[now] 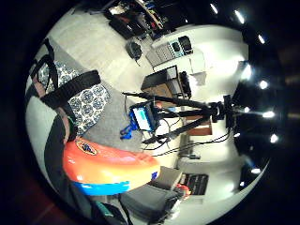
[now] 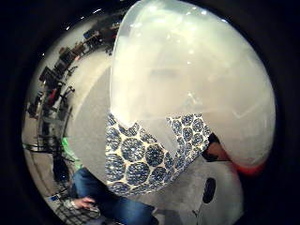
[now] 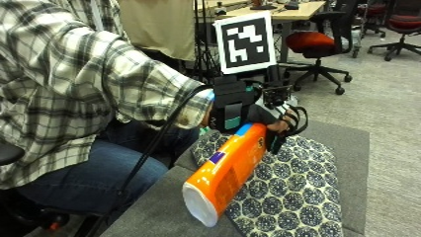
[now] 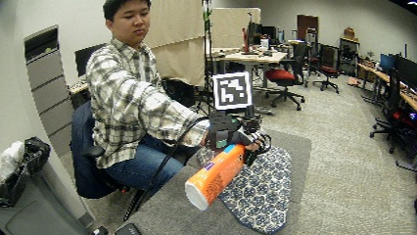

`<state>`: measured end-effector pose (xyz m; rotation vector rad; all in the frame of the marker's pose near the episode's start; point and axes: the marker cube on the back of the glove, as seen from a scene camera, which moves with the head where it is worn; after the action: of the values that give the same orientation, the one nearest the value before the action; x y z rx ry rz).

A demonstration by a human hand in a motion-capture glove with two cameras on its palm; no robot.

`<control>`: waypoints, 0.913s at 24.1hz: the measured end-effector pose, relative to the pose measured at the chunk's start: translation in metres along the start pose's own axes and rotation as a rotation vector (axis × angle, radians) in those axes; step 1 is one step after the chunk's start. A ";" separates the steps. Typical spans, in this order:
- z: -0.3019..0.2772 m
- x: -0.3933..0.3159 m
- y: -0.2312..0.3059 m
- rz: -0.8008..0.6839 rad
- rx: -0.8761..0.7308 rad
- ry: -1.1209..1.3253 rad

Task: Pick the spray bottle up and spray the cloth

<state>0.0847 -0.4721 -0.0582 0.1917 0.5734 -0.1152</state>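
Note:
My gloved right hand (image 3: 276, 121) grips the neck end of an orange spray bottle (image 3: 227, 173) and holds it tilted in the air, its white base toward the camera and its top end down toward the cloth. Below lies the cloth (image 3: 296, 192), cream with blue round patterns, spread on the grey table (image 3: 349, 143). In the wide outside view the hand (image 4: 251, 139) holds the bottle (image 4: 215, 176) over the cloth (image 4: 261, 191). The bottle's orange side (image 1: 108, 166) shows close to the palm, and its pale base (image 2: 197, 79) fills the thumb side view above the cloth (image 2: 145, 159).
The person sits in a chair at the table's left side, right arm stretched over the grey table top (image 4: 163, 215). An office chair with a red seat (image 3: 315, 39) and desks stand behind. A tripod (image 1: 187, 112) stands on the floor beside the table.

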 end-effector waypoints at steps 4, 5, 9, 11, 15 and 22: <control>-0.013 0.007 -0.003 0.055 0.044 -0.118; -0.015 0.006 -0.004 0.063 0.050 -0.142; -0.019 0.012 -0.005 0.079 0.069 -0.234; -0.024 0.015 -0.006 0.105 0.093 -0.341; -0.048 0.014 -0.009 0.171 0.184 -0.692; -0.081 0.011 -0.011 0.131 0.338 -1.091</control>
<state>0.0491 -0.4661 -0.1326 0.4492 -0.5519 -0.1688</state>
